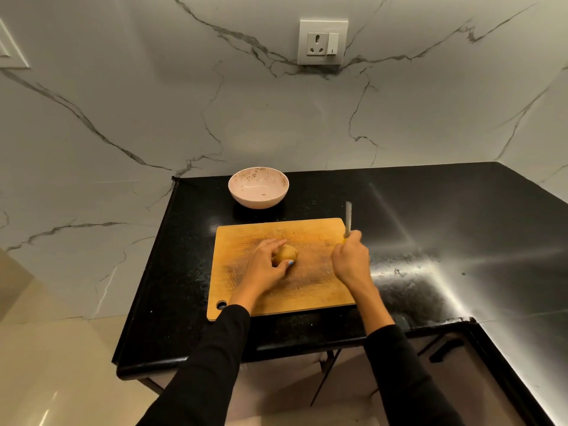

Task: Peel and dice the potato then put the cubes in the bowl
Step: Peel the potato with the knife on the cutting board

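While the potato (285, 253) is sitting whole and unpeeled near the middle of the cutting board (246, 299), the left hand (266, 265) is curling its fingers and thumb around it, and the right hand (352, 259) is gripping a knife (348, 218) by the handle, blade pointing away over the board's far right corner. Peeling should go best by steadying the potato firmly and taking thin strips. The bowl (258, 188) is waiting on the counter (430, 226) just beyond the board.
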